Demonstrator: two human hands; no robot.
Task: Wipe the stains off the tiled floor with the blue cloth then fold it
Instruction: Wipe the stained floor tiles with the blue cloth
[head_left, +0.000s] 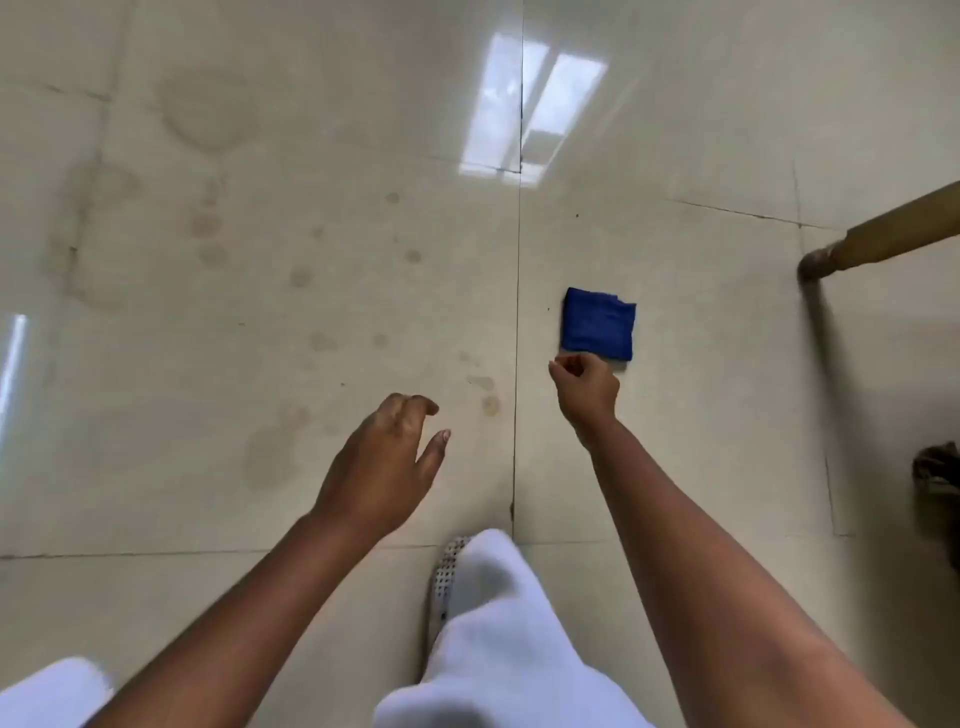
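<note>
A folded blue cloth (597, 325) lies flat on the glossy cream tiled floor (701, 130), right of a long grout line. My right hand (586, 387) hovers just at the cloth's near edge, fingers curled in, and I cannot tell whether it touches the cloth. My left hand (387, 460) floats over the tile to the left, fingers apart and empty. Brownish stains (301, 275) dot the left tile, with a larger smudge (272, 452) near my left hand and a faint wide patch (208, 111) farther off.
A wooden furniture leg (878, 239) slants in at the right. A dark bundle (937, 473) sits at the right edge. My white trouser legs (498, 623) and a dotted shoe (448, 571) fill the bottom. Window glare (530, 104) shines on the far tiles.
</note>
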